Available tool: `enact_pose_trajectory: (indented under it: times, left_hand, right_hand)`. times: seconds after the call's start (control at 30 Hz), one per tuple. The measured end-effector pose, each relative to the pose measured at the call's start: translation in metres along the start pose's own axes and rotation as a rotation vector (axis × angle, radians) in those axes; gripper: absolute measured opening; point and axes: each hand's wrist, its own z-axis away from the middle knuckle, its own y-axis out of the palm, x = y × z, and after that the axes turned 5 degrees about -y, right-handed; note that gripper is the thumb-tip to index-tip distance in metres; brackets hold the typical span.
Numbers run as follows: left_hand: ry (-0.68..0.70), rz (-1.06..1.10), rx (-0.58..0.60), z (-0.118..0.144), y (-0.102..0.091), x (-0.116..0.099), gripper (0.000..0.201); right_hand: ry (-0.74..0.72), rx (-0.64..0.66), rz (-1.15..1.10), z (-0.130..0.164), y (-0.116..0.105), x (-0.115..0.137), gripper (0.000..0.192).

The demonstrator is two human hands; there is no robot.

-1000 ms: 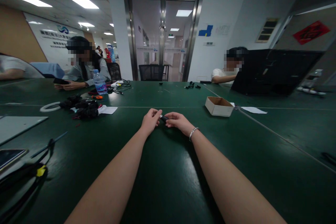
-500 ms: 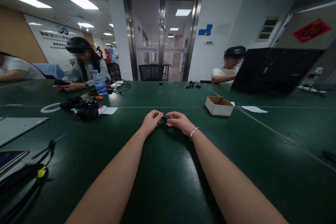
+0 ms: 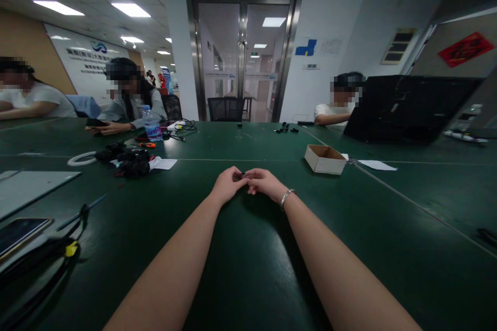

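My left hand [image 3: 227, 186] and my right hand [image 3: 267, 184] meet over the green table [image 3: 248, 248], fingertips touching. Pinched between them is a small black piece [image 3: 243, 174], mostly hidden by the fingers; its kind cannot be made out. Both hands have their fingers closed around it, and a silver bracelet [image 3: 287, 198] circles my right wrist. Right of the hands stands a small open cardboard box [image 3: 325, 161].
Several small black pieces [image 3: 286, 128] lie on the far side. At left are black cables [image 3: 134, 161], a water bottle [image 3: 152, 124], a phone [image 3: 24, 235] and a looped black strap [image 3: 58, 258]. A large black screen [image 3: 407, 108] stands right. Other people sit around the table.
My hands have drawn closer together, and the left thumb now reaches the right fingers. Less of the black piece shows. The whole view has shifted slightly.
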Motion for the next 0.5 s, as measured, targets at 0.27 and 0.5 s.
enact_pose_trajectory:
  times: [0.27, 0.5]
  left_hand:
    - [-0.157, 0.015, 0.221, 0.004, -0.003, -0.017, 0.04]
    - [-0.263, -0.468, 0.613, 0.098, -0.117, -0.088, 0.055]
  right_hand:
    - [0.021, -0.006, -0.049, 0.002, 0.006, -0.004, 0.024]
    - [0.033, -0.052, 0.053, 0.094, -0.06, 0.008, 0.043]
